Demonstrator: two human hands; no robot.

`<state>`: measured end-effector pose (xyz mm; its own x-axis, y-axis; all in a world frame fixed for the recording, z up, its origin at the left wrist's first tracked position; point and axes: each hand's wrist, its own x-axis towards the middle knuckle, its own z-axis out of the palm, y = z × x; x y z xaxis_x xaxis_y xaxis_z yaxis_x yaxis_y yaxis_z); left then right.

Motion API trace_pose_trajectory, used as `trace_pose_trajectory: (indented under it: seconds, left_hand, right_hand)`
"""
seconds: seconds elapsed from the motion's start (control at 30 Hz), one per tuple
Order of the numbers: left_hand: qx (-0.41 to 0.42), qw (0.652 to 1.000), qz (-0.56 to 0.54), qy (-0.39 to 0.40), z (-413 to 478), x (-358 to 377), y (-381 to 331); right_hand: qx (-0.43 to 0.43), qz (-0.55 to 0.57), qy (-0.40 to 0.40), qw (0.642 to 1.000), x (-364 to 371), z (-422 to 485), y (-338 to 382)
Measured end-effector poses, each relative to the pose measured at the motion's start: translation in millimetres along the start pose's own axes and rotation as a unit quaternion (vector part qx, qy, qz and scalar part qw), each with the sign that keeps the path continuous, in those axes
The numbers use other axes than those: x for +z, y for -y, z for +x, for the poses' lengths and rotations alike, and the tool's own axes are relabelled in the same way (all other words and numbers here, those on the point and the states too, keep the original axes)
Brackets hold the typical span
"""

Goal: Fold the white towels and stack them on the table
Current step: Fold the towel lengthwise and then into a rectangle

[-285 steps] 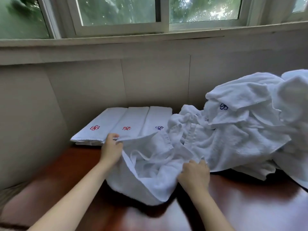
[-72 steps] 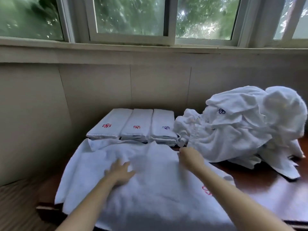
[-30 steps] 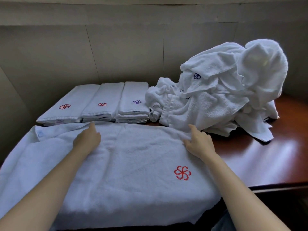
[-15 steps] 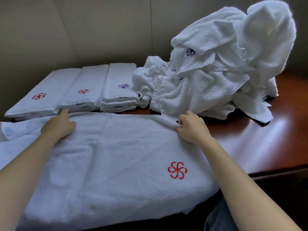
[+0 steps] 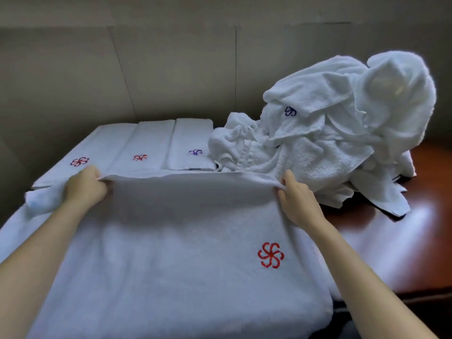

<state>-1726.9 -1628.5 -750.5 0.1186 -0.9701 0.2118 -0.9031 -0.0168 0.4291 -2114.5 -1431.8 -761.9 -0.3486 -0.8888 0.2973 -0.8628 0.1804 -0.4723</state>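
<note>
A large white terry towel with a red pinwheel emblem (image 5: 171,253) lies spread across the near part of the dark red-brown polished wooden table (image 5: 403,241). Its near edge hangs over the table's front, and its left end runs out of view. The emblem (image 5: 270,255) sits towards the towel's right end, facing up.

The left hand (image 5: 84,187) grips the towel's far edge, fingers curled round the cloth. The right hand (image 5: 296,199) pinches the same edge further right, between thumb and fingers. Between the two hands the far edge is raised off the surface and drawn fairly taut, with a shadowed fold beneath it. A loose corner of the towel bunches to the left of the left hand.

Behind the raised edge, three folded white towels (image 5: 151,143) lie side by side in a row against the beige panelled wall (image 5: 171,69). The left and middle ones carry red emblems; the right one carries a purple one. Whether further towels lie under them cannot be told.

To the right of the row, touching its right end, stands a heap of crumpled white towels (image 5: 330,143), one showing a blue emblem. The heap's lower edge lies just beside the right hand.
</note>
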Motion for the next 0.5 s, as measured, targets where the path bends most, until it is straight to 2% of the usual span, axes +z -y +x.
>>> trace_pose_trajectory:
  seconds: [0.1,0.23,0.3,0.33,0.4,0.47,0.5]
  left_hand:
    - [0.061,0.986,-0.08,-0.13,7.5,-49.2,-25.7]
    - [0.164,0.944,-0.154,-0.243,12.8,-143.3,-71.4]
    - [0.167,0.933,-0.167,-0.27,8.9,-182.0,-82.7]
    - [0.153,0.936,-0.165,-0.271,4.0,-193.8,-84.0]
    - [0.14,0.948,-0.093,-0.271,-10.0,-201.6,-75.7]
    - [0.134,0.959,-0.001,-0.249,-29.1,-193.3,-56.5]
    - [0.124,0.973,0.039,-0.191,-41.8,-184.6,-43.9]
  right_hand:
    - [-0.033,0.023,-0.109,0.993,-38.5,34.5,20.1]
    - [-0.072,0.051,-0.271,0.958,-109.6,72.4,61.0]
    - [-0.1,0.071,-0.318,0.94,-138.6,74.4,73.5]
    - [-0.113,0.081,-0.329,0.934,-148.2,69.9,76.8]
    - [-0.131,0.09,-0.327,0.932,-155.6,51.5,74.9]
    - [-0.131,0.087,-0.266,0.951,-148.4,27.3,61.5]
    - [-0.124,0.079,-0.198,0.969,-141.8,13.9,52.5]
